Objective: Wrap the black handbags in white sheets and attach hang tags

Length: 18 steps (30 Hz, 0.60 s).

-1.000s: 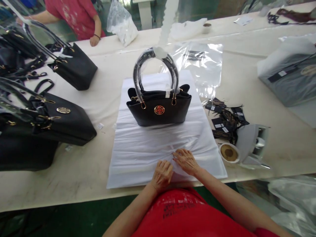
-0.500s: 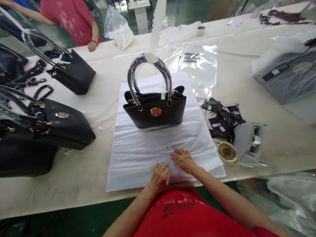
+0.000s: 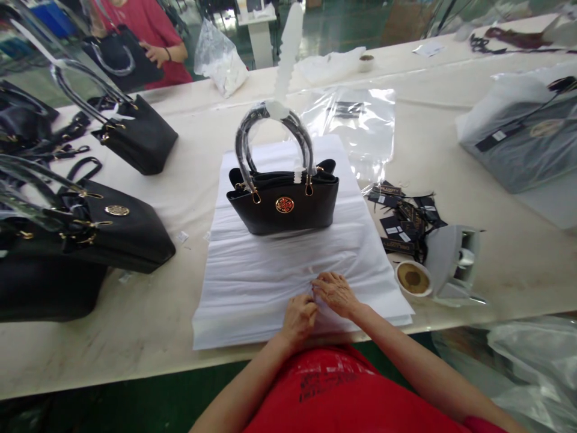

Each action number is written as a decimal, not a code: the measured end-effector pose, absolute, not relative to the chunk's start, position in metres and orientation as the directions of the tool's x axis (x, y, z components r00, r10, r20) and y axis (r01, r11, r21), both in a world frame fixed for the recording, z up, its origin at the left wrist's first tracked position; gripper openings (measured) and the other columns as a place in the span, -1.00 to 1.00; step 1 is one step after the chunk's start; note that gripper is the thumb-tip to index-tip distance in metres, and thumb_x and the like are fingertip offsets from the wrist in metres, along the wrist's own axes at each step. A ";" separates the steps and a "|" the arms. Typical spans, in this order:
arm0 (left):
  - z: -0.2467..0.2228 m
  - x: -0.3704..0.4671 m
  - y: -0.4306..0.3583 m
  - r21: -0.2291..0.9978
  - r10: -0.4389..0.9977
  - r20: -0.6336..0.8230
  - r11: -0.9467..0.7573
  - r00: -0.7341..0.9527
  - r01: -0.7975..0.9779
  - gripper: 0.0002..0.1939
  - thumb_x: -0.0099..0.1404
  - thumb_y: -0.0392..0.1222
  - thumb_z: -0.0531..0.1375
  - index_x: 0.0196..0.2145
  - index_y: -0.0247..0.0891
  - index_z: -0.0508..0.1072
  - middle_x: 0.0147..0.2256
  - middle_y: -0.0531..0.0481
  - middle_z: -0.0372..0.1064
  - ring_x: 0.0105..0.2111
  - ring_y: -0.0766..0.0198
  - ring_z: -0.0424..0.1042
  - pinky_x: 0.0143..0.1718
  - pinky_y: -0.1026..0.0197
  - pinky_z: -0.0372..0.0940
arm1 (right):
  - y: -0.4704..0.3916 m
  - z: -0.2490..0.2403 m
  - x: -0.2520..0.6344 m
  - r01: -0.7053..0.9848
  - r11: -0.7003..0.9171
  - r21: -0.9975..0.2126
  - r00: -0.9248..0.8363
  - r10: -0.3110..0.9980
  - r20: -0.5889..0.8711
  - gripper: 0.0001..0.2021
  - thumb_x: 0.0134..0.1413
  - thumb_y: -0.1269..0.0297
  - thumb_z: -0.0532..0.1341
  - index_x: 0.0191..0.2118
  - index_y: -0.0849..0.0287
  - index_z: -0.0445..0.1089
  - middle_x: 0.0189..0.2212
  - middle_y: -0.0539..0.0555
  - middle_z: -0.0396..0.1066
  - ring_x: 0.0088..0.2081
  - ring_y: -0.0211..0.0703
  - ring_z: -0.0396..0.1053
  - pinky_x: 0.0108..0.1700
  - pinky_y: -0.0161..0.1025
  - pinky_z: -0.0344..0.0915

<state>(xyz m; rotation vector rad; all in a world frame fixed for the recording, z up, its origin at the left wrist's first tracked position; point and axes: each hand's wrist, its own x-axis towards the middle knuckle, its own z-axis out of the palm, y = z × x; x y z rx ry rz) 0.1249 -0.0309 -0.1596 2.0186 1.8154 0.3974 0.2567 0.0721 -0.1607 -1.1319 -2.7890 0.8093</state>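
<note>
My left hand [image 3: 300,319] is closed at the near edge of a stack of white tissue paper [image 3: 243,300], its fingers curled on the sheet. Close beside it, my right hand [image 3: 336,294] has bent fingers gathered at the same spot, pinching the paper, which wrinkles around them; the fingertips are partly hidden. Farther back on the stack a black handbag [image 3: 306,210] stands upright, with a round gold-and-red emblem on its front. Clear plastic wraps its raised handles [image 3: 243,144], and a white strip [image 3: 288,54] rises from their top.
Black handbags [image 3: 130,228] crowd the left. At right lie black hang tags [image 3: 406,225], a tape dispenser [image 3: 453,264] and a roll of tape [image 3: 413,278]. Behind is a clear plastic bag [image 3: 374,126]; far right, a wrapped bag [image 3: 523,132]. A co-worker [image 3: 166,36] stands across the table.
My left hand has slid right and slightly forward, up against my right hand, which stays put. Across the table, the co-worker now holds up a black handbag.
</note>
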 end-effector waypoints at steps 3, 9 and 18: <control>-0.160 0.118 -0.025 0.473 0.991 -0.098 -0.032 0.089 0.880 -0.74 0.25 -0.38 0.00 -0.46 -0.24 0.43 -0.43 0.01 0.41 -0.39 0.27 0.37 -0.35 0.25 0.25 | 0.075 -0.156 0.264 0.575 0.558 -0.598 -0.766 0.625 -0.153 -0.72 0.25 0.23 -0.02 -0.08 0.05 0.39 -0.11 0.06 0.39 -0.06 -0.13 0.28 0.00 -0.14 0.19; -0.146 0.112 -0.005 0.409 0.987 -0.123 -0.049 0.108 0.911 -0.76 0.29 -0.38 -0.04 -0.38 -0.24 0.39 -0.46 0.01 0.41 -0.47 0.27 0.38 -0.45 0.27 0.21 | 0.062 -0.144 0.283 0.504 0.606 -0.616 -0.810 0.579 -0.093 -0.65 0.13 0.14 0.13 0.02 0.13 0.31 -0.10 0.12 0.42 -0.07 -0.06 0.34 -0.01 -0.11 0.22; -0.089 0.089 0.014 0.137 0.985 -0.088 -0.133 0.146 0.981 -0.89 0.21 -0.37 0.10 -0.28 -0.31 0.37 -0.39 -0.10 0.40 -0.39 0.13 0.39 -0.35 0.13 0.21 | 0.079 -0.116 0.278 0.496 0.715 -0.492 -0.745 0.642 0.182 -0.75 0.16 0.46 -0.02 -0.22 0.17 0.39 -0.40 0.09 0.47 -0.36 -0.17 0.39 -0.29 -0.27 0.27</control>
